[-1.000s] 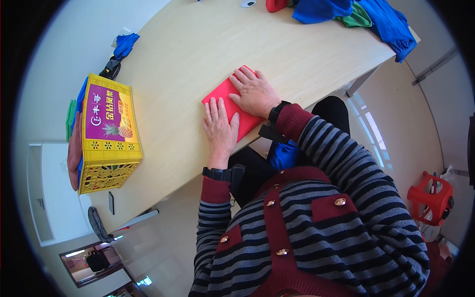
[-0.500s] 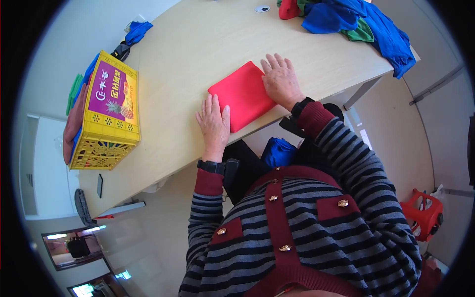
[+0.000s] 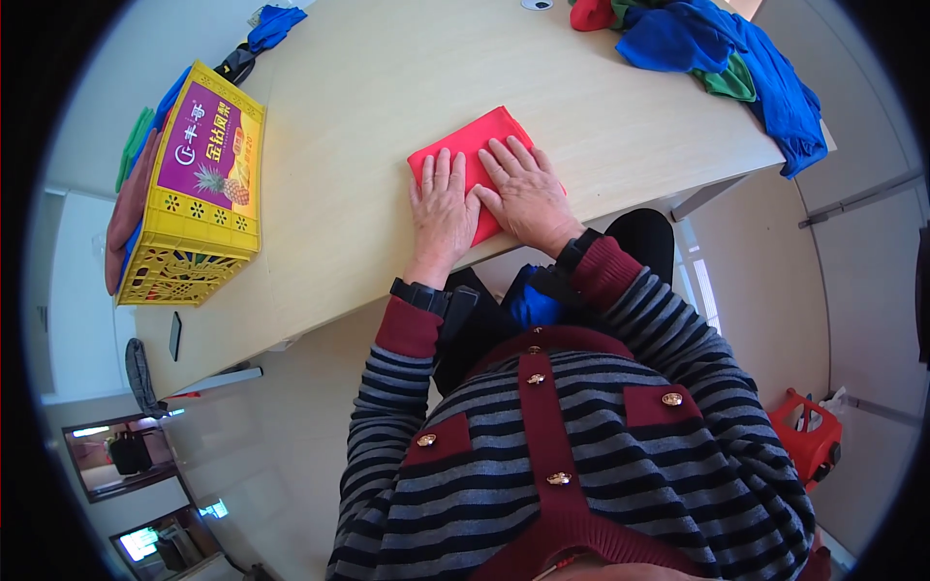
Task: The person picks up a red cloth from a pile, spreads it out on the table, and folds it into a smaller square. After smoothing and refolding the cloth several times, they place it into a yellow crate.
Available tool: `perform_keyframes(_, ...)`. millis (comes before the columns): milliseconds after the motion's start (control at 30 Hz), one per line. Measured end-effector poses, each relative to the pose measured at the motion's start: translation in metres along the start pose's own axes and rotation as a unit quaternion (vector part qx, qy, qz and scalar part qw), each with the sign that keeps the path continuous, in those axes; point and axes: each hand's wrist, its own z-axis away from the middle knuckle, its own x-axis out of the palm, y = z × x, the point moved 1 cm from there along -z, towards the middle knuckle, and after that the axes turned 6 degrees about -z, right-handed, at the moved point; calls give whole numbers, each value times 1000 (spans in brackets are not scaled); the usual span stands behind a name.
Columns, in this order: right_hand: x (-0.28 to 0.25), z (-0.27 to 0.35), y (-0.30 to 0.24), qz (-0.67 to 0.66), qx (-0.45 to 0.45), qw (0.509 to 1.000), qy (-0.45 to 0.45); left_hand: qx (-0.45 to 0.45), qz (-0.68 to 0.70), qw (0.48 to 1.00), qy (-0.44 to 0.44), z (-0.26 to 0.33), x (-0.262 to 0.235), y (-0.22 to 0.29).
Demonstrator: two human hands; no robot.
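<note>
A folded red cloth (image 3: 477,140) lies flat near the front edge of a light wooden table (image 3: 387,87). My left hand (image 3: 443,205) presses palm-down on its left part, fingers spread. Beside it my right hand (image 3: 524,191) lies flat on the cloth's right part, also with fingers apart. Both hands rest on the cloth without gripping it. Striped sleeves and a dark wristband on the left wrist show below.
A yellow plastic crate (image 3: 194,184) with a purple printed box in it stands at the table's left end. A heap of blue, green and red cloths (image 3: 722,53) lies at the far right. A red stool (image 3: 809,436) stands on the floor at right.
Both hands have come together on the red cloth; the left hand moved from the bare table onto the cloth. The view shifted, so the cloth sits more centrally.
</note>
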Motion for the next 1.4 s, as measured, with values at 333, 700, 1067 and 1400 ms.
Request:
perform_keyframes(333, -16, -3, 24, 10, 42, 999, -28, -38, -6, 999, -36, -12, -11, -9)
perform_keyframes(700, -47, 18, -20, -70, -26, 996, -40, -68, -44, 996, -40, -6, -18, -10)
perform_keyframes(1067, -58, -30, -14, -131, 38, 985, -110, -118, -70, 990, -32, 24, -41, 13)
perform_keyframes(1400, 4, -43, 7, -40, -124, 988, -80, 30, -3, 999, -17, 47, -37, 47)
